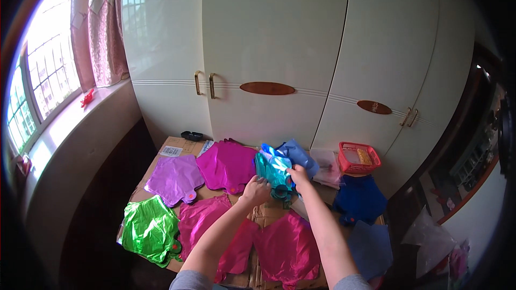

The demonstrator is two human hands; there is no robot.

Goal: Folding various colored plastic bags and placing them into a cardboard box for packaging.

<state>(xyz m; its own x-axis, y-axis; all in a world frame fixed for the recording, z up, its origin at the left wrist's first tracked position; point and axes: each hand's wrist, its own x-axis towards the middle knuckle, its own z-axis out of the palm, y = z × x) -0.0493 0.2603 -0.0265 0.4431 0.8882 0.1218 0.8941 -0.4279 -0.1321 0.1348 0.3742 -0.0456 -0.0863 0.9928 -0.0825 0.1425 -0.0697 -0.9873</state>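
Shiny blue foil balloons, flat and uninflated, lie crumpled over a teal foil balloon stack at the far middle of the cardboard. My right hand is closed, pinching the blue foil at its right side. At the left edge of the teal stack, my left hand has its fingers curled together; whatever is between them is hidden. Beside that hand lies a magenta foil balloon stack. A duller blue stack sits just behind my right hand.
Around the cardboard lie lilac, green, pink and dark blue foil stacks. A red basket stands at the far right, a black tray at the far left. White cabinets rise behind.
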